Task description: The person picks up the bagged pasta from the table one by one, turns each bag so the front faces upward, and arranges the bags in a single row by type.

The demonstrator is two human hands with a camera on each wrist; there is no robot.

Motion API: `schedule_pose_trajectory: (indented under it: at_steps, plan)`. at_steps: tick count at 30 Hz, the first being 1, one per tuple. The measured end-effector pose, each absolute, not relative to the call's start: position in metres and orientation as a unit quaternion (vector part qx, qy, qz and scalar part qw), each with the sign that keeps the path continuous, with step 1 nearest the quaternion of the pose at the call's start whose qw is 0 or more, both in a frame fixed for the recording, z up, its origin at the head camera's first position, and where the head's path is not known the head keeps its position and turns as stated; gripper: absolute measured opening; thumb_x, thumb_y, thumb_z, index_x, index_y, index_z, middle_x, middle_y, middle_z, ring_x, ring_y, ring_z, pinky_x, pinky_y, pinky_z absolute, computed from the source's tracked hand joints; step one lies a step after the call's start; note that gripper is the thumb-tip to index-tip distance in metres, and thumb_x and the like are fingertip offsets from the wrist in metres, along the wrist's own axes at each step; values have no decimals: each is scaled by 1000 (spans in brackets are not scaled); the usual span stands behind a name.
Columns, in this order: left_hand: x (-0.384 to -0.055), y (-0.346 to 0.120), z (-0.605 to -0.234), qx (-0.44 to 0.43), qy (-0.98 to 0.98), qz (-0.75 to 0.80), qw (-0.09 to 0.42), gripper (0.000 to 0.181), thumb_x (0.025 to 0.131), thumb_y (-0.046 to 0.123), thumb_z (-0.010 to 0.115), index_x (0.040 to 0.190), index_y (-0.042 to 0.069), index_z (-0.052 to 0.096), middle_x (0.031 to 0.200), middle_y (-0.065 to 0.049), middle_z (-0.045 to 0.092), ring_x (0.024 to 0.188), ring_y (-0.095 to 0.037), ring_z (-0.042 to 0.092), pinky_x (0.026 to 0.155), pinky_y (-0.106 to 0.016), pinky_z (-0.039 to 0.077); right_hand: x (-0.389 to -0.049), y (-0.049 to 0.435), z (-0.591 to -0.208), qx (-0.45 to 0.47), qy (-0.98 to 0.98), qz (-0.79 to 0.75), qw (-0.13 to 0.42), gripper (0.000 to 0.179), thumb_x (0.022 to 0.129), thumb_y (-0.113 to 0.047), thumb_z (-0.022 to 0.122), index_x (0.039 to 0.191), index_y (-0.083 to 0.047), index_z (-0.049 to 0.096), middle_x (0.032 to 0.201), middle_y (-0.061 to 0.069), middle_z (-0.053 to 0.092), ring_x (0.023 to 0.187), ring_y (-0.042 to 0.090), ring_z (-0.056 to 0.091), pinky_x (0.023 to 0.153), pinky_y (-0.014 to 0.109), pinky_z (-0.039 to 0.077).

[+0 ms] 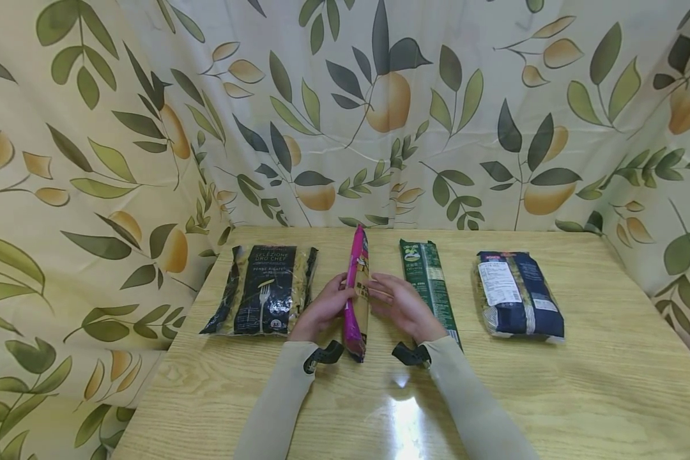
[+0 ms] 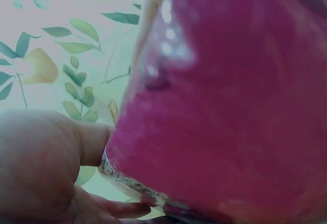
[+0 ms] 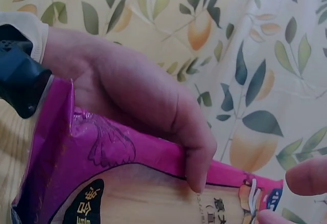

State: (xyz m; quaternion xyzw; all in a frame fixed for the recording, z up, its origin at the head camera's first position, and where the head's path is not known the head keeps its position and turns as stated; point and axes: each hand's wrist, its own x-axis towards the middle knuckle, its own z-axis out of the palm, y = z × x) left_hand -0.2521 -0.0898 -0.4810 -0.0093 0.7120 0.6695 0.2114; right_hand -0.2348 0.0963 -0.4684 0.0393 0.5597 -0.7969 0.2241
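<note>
In the head view a magenta packet of dried noodles [image 1: 356,306] stands on its edge, lengthwise, near the middle of the table. My left hand [image 1: 324,305] grips it from the left. The left thumb lies over the packet's face in the right wrist view [image 3: 196,168]. Just right of the packet is my right hand [image 1: 399,300], its fingers extended toward the packet and slightly blurred. Only the right fingertips [image 3: 309,177] enter the right wrist view, beside the packet's far end; whether they touch it I cannot tell. Magenta film fills much of the left wrist view.
A dark bag of penne [image 1: 273,287] lies to the left. Close to the right forearm is a narrow green packet [image 1: 431,281], partly covered by that hand. Farther right sits a blue pasta bag [image 1: 517,294]. A leaf-patterned curtain [image 1: 345,160] borders the wooden table [image 1: 598,383].
</note>
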Motion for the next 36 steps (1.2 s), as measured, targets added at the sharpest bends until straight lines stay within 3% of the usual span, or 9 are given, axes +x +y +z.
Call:
schedule_pose_trajectory:
  at_steps: [6,11,16,20,25,31,36]
  plan:
    - [-251,-88,-481,-18,694,688,212,69,95,7,51,160,3,29,115,-9,58,83,-13,59,67,-23,53,-238,98,-477,61,534,-810,236,57,112,-26,41,160,0,24,167,24,25,153,41,30,128,54,27]
    - [-251,-88,-480,-27,682,700,212,68,95,7,51,160,3,30,111,-7,57,81,-13,60,68,-23,53,-240,100,-481,68,524,-812,246,61,111,-24,41,162,1,17,169,27,17,157,44,21,128,57,24]
    - [-250,-87,-478,-22,661,720,209,71,94,6,50,161,3,27,132,-20,59,93,-16,63,74,-23,55,-241,100,-483,64,510,-819,253,62,111,-23,41,162,1,16,170,27,15,158,42,19,129,56,24]
    - [-250,-86,-476,-16,625,754,205,67,93,3,47,158,-1,32,135,-22,59,97,-16,66,80,-22,58,-241,99,-484,52,509,-814,273,59,112,-26,38,162,-1,19,170,24,19,151,39,33,121,50,39]
    - [-249,-85,-476,-8,602,773,200,61,93,1,46,153,-5,37,130,-19,59,101,-16,65,85,-22,59,-240,98,-487,17,486,-814,317,58,114,-30,29,165,-6,14,161,23,29,122,25,57,98,35,55]
    - [-249,-87,-476,0,611,759,226,65,95,4,44,159,-1,29,148,-29,50,116,-24,62,93,-27,58,-241,99,-492,31,442,-832,334,57,114,-29,31,164,-9,14,139,12,43,108,21,65,94,36,58]
    - [-248,-90,-473,-2,635,735,239,61,97,8,46,156,-1,34,142,-27,55,107,-22,65,88,-27,58,-242,103,-490,33,445,-827,341,58,113,-28,32,164,-8,14,150,15,37,112,22,63,95,37,57]
